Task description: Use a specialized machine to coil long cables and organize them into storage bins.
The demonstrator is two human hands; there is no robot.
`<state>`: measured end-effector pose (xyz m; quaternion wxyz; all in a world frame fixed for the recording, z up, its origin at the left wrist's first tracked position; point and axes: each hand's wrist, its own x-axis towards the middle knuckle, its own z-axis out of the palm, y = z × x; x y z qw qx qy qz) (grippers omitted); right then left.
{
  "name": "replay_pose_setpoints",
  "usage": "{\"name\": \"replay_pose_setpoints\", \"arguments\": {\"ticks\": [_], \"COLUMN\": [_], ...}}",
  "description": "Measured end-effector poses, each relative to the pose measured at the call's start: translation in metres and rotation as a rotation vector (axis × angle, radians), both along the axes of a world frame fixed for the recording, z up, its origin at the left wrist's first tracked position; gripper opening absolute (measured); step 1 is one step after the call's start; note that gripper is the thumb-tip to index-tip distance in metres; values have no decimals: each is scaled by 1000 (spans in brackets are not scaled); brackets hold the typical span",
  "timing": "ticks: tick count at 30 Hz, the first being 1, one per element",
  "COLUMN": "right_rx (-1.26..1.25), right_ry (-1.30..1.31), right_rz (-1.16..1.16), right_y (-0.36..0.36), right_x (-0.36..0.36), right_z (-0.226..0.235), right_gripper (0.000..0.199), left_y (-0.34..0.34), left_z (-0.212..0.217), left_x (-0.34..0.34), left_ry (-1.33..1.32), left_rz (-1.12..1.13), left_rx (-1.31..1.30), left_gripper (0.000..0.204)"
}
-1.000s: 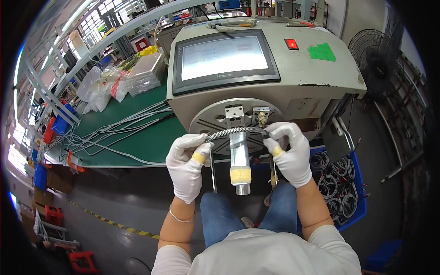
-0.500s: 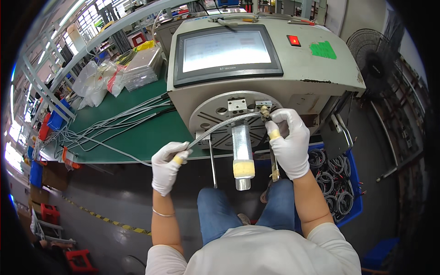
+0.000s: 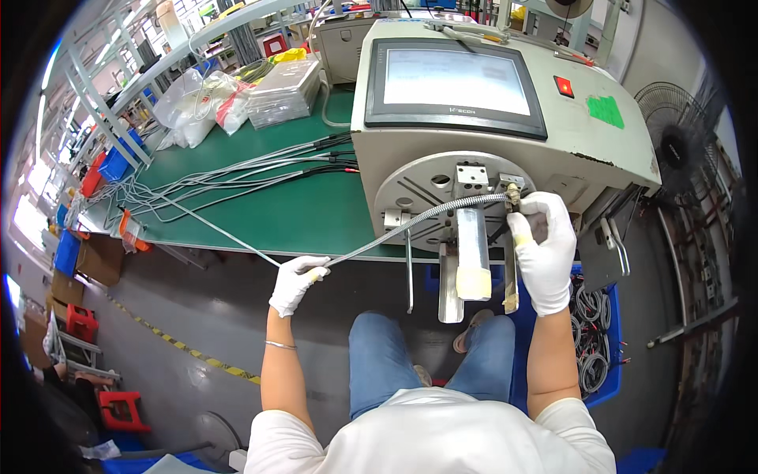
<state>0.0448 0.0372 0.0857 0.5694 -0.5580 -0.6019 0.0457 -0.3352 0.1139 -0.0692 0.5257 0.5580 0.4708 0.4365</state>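
Observation:
A grey cable [image 3: 253,253] runs from the bench to my left hand [image 3: 297,284], which is closed around it. Beyond that hand, a ribbed, silvery length [image 3: 426,213] arcs up across the face of a round slotted metal disc [image 3: 399,186]. Its far end reaches a brass-coloured fitting [image 3: 513,192] at the disc's right side. My right hand [image 3: 546,253] is there, thumb and forefinger curled against the fitting; what lies between the fingertips is hidden. Both hands wear white gloves with yellowish fingertips. A silver cylinder with a pale yellow band [image 3: 474,280] projects from the disc.
The beige machine [image 3: 576,142] carries a screen [image 3: 450,83] and a lit red switch [image 3: 563,86]. Several grey cables [image 3: 237,170] lie on the green bench [image 3: 276,225]. A blue crate [image 3: 612,379] of coiled cables stands right, below a black fan [image 3: 671,146].
My left hand has moved away from the fitting, and the ribbed length between my hands is longer and straighter. My right hand stays by the fitting. The whole view has shifted, placing the machine farther right.

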Motion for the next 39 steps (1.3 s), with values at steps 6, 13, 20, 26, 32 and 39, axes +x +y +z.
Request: {"name": "replay_pose_setpoints", "arguments": {"ticks": [6, 13, 20, 26, 32, 39], "right_rx": [45, 84, 91, 80, 64, 48], "right_ry": [82, 214, 253, 278, 277, 268], "right_rz": [-67, -155, -222, -274, -301, -292], "right_y": [-20, -37, -53, -62, -67, -70], "right_x": [21, 50, 72, 85, 93, 99], "right_z": [-3, -1, -8, -16, -21, -24], "right_gripper": [8, 6, 7, 8, 9, 6], "left_y": [-6, -12, -19, -24, -26, -31], "left_z": [28, 55, 44, 47, 52, 56], "left_x": [1, 14, 20, 22, 29, 35], "left_ry": [10, 11, 3, 32, -26, -39], "left_rz": [49, -50, -82, -108, -176, -222], "left_rx": [85, 90, 61, 20, -40, -28], "left_gripper": [22, 22, 23, 22, 21, 24]}}
